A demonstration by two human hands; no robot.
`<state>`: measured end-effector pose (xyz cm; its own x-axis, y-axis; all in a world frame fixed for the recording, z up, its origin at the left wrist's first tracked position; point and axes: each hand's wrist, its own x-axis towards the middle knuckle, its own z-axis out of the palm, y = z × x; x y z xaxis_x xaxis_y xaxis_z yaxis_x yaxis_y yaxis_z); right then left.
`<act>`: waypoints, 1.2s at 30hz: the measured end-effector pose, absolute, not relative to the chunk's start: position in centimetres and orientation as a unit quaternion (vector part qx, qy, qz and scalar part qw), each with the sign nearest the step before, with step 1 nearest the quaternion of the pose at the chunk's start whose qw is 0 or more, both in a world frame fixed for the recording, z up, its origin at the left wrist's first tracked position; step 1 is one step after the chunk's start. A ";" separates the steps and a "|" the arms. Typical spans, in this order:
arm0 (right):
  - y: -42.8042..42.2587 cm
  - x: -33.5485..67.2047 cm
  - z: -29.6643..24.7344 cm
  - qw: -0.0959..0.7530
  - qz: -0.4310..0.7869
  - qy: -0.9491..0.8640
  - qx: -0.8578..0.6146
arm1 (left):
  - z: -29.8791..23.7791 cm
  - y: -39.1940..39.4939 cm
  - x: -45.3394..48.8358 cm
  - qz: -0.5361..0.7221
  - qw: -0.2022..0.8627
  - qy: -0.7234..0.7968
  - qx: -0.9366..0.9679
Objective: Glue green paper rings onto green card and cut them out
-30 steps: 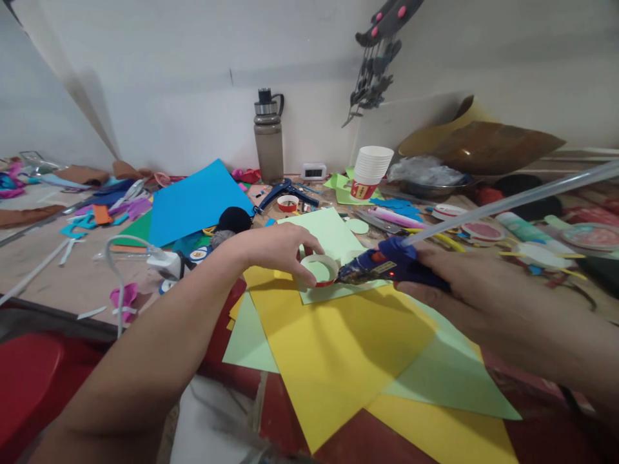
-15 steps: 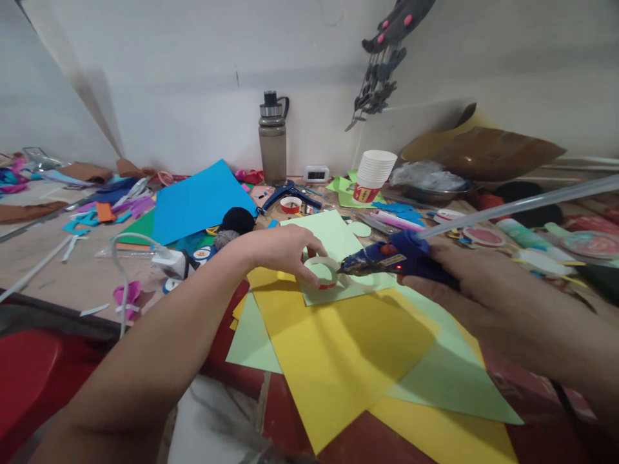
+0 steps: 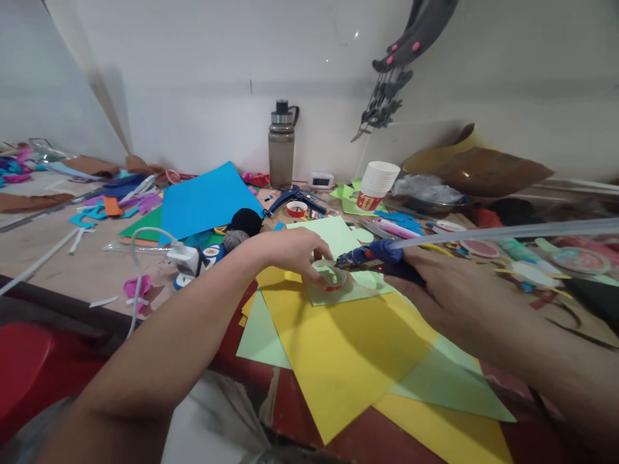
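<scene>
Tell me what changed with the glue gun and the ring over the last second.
The right hand swung the glue gun flatter, its nozzle now at the paper ring's far rim, the glue stick nearly level. The left hand keeps its grip on the ring, which stayed on the green sheet.

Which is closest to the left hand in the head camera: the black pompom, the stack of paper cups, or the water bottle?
1. Black pompom, just left of the left hand.
2. Stack of paper cups, back right.
3. Water bottle, farthest, by the wall.
</scene>
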<state>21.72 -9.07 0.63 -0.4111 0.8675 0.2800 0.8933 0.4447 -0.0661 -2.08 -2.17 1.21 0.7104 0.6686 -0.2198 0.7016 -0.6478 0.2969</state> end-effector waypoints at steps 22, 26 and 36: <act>-4.8 22.9 1.4 0.238 0.080 -0.777 -0.578 | 2.1 -2.5 -2.1 -0.054 0.194 0.395 0.896; -4.9 23.6 0.8 0.242 0.100 -0.789 -0.555 | 2.0 -2.4 -2.2 -0.053 0.203 0.395 0.895; -5.9 24.2 2.3 0.187 0.102 -0.795 -0.568 | 2.4 -2.7 -2.1 -0.061 0.189 0.392 0.898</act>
